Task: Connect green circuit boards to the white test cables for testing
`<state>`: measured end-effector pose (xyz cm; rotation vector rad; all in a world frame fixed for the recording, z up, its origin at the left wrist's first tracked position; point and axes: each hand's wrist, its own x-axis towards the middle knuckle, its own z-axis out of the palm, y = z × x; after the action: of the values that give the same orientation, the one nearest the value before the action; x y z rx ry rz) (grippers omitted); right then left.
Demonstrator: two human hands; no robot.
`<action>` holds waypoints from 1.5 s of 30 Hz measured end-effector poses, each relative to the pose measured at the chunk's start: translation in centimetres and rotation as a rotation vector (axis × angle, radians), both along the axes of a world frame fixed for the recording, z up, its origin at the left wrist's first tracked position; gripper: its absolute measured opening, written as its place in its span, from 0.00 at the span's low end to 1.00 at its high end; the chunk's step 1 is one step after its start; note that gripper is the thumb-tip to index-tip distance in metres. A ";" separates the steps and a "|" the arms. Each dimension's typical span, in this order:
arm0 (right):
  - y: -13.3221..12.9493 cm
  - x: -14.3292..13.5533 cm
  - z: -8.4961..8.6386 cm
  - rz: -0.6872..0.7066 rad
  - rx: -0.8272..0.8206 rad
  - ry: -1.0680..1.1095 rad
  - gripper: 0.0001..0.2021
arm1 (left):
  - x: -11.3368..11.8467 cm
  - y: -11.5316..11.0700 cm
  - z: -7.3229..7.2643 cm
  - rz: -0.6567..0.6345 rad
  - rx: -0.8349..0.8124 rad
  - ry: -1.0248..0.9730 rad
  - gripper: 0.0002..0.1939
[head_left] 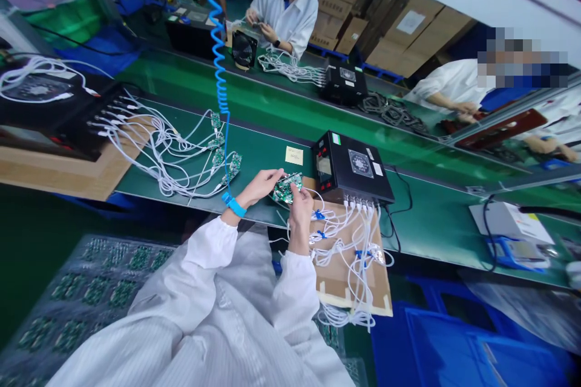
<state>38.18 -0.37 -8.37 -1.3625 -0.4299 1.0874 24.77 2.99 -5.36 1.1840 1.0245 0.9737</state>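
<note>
A green circuit board (287, 188) is held between my two hands above the front edge of the green bench. My left hand (262, 187), with a blue wrist strap (234, 205) below it, grips the board's left and upper side. The fingers of my right hand (301, 205) are closed on its right side, thumb on top. White cables (338, 217) with blue ties lie on a cardboard sheet (379, 278) to the right. They run to a black box (358, 163) with a fan grille. Behind the board lies a yellow note (294, 155).
More boards (233, 166) on white cables lie left, by another black unit (49, 115). A blue coiled cord (216, 42) hangs in front. Trays of boards (95, 278) stand lower left. Co-workers in white (285, 12) sit across. A white-and-blue device (517, 236) stands right.
</note>
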 end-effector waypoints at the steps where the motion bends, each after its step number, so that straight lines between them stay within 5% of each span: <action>1: -0.2 0.0 0.2 0.026 0.002 -0.004 0.28 | -0.2 -0.1 0.0 0.012 -0.034 -0.015 0.24; 5: -0.7 -0.2 1.0 0.108 0.007 -0.020 0.30 | -1.1 -0.2 0.1 0.001 -0.179 -0.078 0.25; 11: -1.0 -0.4 1.5 0.134 0.023 -0.072 0.31 | -1.7 -0.2 0.4 0.196 -0.237 -0.150 0.33; 16: -1.4 -0.4 2.3 0.085 0.060 -0.053 0.31 | -1.5 -0.5 0.5 0.204 -0.227 -0.242 0.29; 22: -2.3 -0.7 3.3 0.138 0.085 -0.216 0.29 | -0.6 -1.7 1.0 0.201 -0.316 -0.430 0.36; 36: -3.2 -0.5 4.0 0.276 0.126 -0.296 0.26 | 1.0 -3.2 -0.3 0.339 -0.215 -0.498 0.19; 45: -3.9 -1.9 4.9 0.050 0.152 -0.510 0.19 | 1.5 -4.2 0.6 0.493 -0.236 -0.557 0.17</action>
<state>36.32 -4.23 -3.50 -1.4916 -0.9042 0.7193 26.29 -1.21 -4.78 0.4175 0.9518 1.4213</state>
